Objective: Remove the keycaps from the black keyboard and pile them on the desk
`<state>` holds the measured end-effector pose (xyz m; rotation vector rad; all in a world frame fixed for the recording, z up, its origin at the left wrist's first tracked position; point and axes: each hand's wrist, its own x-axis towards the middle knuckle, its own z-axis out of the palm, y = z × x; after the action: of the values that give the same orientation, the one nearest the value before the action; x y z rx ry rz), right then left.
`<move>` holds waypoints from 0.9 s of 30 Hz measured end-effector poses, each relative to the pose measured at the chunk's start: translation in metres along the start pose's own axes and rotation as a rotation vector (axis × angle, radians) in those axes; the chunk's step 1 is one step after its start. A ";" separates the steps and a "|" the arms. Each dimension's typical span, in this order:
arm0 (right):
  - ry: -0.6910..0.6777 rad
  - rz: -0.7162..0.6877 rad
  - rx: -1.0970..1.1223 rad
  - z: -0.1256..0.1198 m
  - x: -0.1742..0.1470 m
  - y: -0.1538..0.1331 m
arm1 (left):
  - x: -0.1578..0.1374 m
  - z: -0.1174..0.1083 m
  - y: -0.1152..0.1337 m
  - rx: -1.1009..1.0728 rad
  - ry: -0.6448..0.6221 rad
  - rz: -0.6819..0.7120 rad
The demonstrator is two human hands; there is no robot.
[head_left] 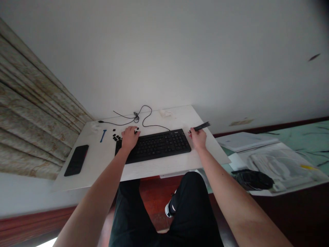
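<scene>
And here's the black keyboard, flat on the white desk at mid-frame, a handful of loose keycaps already off beside its left end, most visible keys apparently in place: partway along, I'd judge, with those caps left unseated. The left hand curls over that end, though at this size I can't tell whether it grips anything. Right of centre, the right hand pinches a dark brush-like tool, its bristly end pointing away from the keys!
</scene>
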<state>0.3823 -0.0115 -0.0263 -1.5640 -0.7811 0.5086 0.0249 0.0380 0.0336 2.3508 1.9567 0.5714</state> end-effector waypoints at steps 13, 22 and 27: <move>-0.026 -0.003 0.054 -0.003 0.003 0.005 | -0.026 0.049 0.119 -0.228 -0.119 0.298; -0.048 0.109 0.196 -0.004 0.006 -0.005 | -0.022 0.050 0.112 -0.359 -0.150 0.205; -0.068 0.168 0.290 0.001 0.003 -0.028 | -0.021 0.049 0.111 -0.399 -0.137 0.195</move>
<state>0.3783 -0.0082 0.0013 -1.3530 -0.5992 0.7669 0.1410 0.0048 0.0104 2.2645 1.4103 0.7122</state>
